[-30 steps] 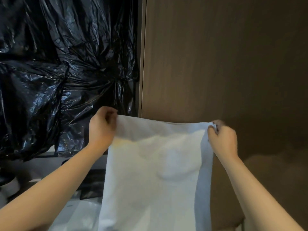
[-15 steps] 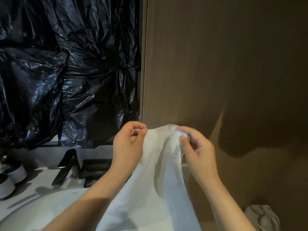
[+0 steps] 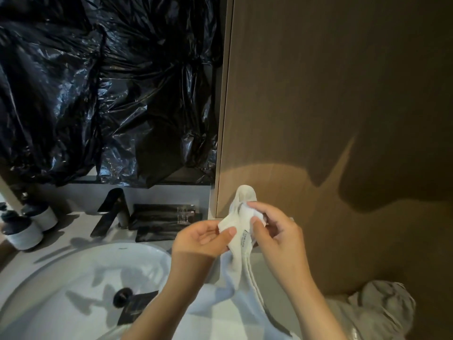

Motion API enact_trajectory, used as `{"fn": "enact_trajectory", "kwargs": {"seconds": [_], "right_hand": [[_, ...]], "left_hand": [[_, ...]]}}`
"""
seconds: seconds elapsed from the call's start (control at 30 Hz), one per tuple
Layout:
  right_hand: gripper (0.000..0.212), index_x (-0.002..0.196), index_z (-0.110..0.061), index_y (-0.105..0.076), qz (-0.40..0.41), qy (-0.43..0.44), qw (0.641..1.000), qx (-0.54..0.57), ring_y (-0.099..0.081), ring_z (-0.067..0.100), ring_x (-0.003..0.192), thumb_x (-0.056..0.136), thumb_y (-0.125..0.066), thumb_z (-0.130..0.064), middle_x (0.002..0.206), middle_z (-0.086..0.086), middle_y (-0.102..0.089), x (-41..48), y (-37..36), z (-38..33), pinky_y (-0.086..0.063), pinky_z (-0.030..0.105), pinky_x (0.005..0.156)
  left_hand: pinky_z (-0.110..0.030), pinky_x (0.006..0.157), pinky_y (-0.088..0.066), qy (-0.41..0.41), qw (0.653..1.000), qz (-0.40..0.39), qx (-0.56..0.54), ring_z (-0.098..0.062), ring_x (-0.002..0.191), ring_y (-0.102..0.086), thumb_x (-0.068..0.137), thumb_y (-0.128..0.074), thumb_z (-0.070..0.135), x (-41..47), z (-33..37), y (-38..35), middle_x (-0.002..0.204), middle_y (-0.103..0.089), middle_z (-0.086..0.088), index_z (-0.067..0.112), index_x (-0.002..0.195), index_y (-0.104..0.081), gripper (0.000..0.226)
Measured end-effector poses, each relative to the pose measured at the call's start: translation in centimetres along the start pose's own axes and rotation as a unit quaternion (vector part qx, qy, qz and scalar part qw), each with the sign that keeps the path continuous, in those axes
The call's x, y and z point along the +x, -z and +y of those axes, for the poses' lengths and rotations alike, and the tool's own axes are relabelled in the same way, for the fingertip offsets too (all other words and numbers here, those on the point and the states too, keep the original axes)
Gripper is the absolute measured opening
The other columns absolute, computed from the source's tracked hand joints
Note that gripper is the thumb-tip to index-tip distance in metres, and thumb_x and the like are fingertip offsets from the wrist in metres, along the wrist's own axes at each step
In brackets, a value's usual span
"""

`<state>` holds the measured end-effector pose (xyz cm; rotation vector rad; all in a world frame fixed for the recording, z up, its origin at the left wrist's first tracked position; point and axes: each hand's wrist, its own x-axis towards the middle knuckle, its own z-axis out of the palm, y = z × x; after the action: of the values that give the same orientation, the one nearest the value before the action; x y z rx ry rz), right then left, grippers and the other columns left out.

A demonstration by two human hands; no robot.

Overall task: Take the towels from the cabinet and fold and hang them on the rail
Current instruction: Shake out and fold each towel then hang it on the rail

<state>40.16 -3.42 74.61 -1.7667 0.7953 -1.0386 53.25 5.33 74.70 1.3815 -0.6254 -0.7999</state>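
white sink (image 3: 73,273), black faucet (image 3: 110,212), plastic sheeting (image 3: 98,94)

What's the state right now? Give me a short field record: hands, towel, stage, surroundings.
left hand: pinches a top corner of the towel
right hand: pinches the towel top right beside it
towel: white, top bunched between both hands, rest hangs down
label: on the towel edge, facing the camera
stage: folding, not yet hung
sink: white, below the left arm
tap: black, behind the sink
wall panel: brown, behind the hands
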Motion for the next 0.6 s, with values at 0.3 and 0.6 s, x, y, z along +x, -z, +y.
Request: {"fn": "enact_trajectory", "kwargs": {"seconds": [0.3,0.6], "right_hand": [[0.019,0.107,-0.027,-0.071,-0.069,-0.02,0.995,0.071,-0.07,0.014,0.093,0.096,-0.057,-0.024,0.103,-0.012,-0.07,-0.7,-0.2,0.1,-0.06,0.029,0.072],[0.034,0.117,-0.026,-0.065,-0.188,-0.069,0.969,0.144,-0.072,0.024,0.087,0.097,-0.052,-0.002,0.107,-0.008,-0.068,-0.1,0.7,-0.2,-0.058,0.026,0.076]], "left_hand": [[-0.048,0.089,-0.056,-0.045,0.998,0.004,0.043,-0.023,0.087,-0.072,0.088,-0.066,0.019,-0.2,-0.7,1.8,0.087,-0.076,-0.002,0.026,0.084,-0.078,0.013],[-0.045,0.086,-0.058,-0.041,0.999,-0.02,0.018,-0.035,0.091,-0.069,0.092,-0.062,0.019,0.1,-1.0,2.7,0.089,-0.075,-0.011,0.023,0.089,-0.078,0.016]]}}
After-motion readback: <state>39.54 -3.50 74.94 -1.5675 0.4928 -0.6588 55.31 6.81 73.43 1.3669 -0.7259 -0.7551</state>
